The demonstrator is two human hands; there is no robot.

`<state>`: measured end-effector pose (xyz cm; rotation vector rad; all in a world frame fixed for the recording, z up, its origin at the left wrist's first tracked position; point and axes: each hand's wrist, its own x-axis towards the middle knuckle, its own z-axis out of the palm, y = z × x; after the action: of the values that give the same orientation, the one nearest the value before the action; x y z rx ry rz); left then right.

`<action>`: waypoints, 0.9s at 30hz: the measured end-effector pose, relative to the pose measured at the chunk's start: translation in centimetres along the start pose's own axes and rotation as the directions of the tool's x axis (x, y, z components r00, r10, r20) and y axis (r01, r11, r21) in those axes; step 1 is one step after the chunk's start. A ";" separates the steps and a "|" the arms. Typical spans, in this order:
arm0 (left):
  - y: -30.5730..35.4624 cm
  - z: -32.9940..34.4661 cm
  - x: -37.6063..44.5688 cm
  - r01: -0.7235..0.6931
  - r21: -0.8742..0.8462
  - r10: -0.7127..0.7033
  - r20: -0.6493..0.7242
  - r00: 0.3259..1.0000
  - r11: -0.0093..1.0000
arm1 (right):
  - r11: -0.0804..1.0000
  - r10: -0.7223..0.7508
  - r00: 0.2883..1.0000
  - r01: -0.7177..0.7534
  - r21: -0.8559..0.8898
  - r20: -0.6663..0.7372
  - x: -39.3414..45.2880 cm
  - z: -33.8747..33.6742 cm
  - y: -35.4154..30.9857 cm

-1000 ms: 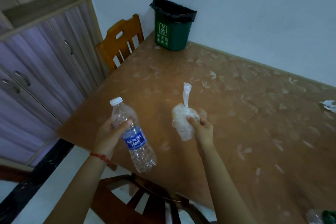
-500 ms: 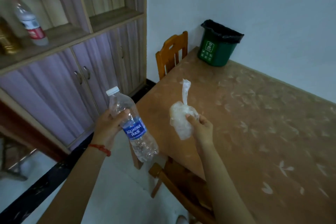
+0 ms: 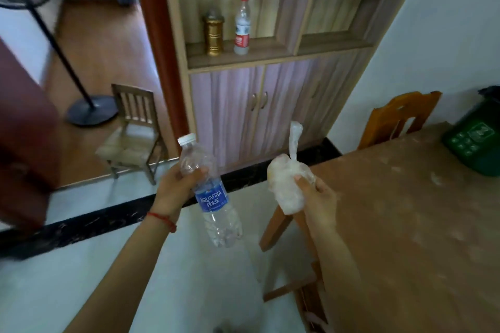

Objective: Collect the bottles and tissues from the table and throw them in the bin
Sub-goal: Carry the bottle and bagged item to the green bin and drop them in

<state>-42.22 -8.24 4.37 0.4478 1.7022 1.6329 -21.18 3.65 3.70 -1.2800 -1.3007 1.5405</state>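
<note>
My left hand point(image 3: 174, 189) grips a clear plastic bottle point(image 3: 211, 192) with a white cap and a blue label, tilted with the cap up and to the left. A crumpled white wad of tissue in thin plastic point(image 3: 286, 186) sits in my right hand point(image 3: 318, 201), its twisted tail sticking straight up. Both hands are held out over the white floor, left of the brown patterned table point(image 3: 405, 211). The green bin point(image 3: 476, 140) with a black liner stands on the table's far corner at the right edge of view, partly cut off.
A wooden cabinet point(image 3: 257, 105) with purple doors stands ahead; its shelf holds a red-capped bottle point(image 3: 242, 27) and a gold canister point(image 3: 213, 34). An orange chair point(image 3: 397, 119) is at the table's far side, a small chair point(image 3: 132, 130) and a fan stand point(image 3: 92, 113) to the left.
The view has swung left, so the table and bin slid to the right edge and the cabinet and doorway came into view. Both hands keep their hold.
</note>
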 end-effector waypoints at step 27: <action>1.0 -17.0 11.2 0.045 -0.028 -0.049 -0.188 0.981 0.999 | 0.897 0.304 0.791 -0.426 0.121 0.530 7.2 22.0 1.0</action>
<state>-61.96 -12.49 1.31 0.2449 1.8148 1.7045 -44.17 4.97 0.91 -1.0544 -1.1536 2.3551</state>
